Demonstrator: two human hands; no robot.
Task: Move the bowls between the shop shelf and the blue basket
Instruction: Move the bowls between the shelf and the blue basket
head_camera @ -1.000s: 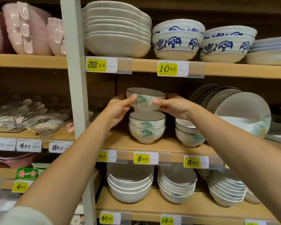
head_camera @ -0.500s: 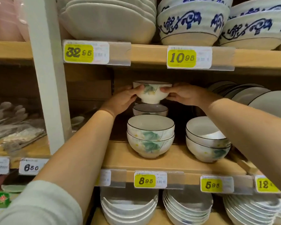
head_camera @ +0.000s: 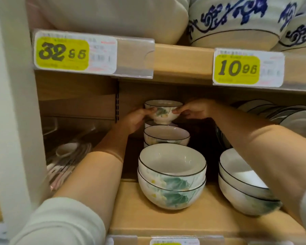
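- Wooden shop shelf [head_camera: 210,220], head view: middle tier, with the upper shelf board [head_camera: 182,61] overhead and a white post [head_camera: 11,103] closing the left side.
- Small bowl [head_camera: 163,112]: 1, leaf pattern, upright, held at the back of the tier just above the rear stack [head_camera: 166,137]. Whether it touches that stack cannot be told.
- Left hand [head_camera: 136,119] and right hand [head_camera: 196,110]: one on each side of the small bowl, fingertips pinching its wall.
- Rear stack: top bowl plain to see, count beneath unclear.
- Front stack [head_camera: 171,179]: 2 bowls, nested, near the front edge.
- Right stack [head_camera: 244,188]: 2 bowls, nested, partly behind the right forearm.
- Bare board shows between the front and right stacks.
- Plates [head_camera: 290,117]: leaning at far right, count unclear.
- Price labels [head_camera: 74,53]: 2 on the upper edge.
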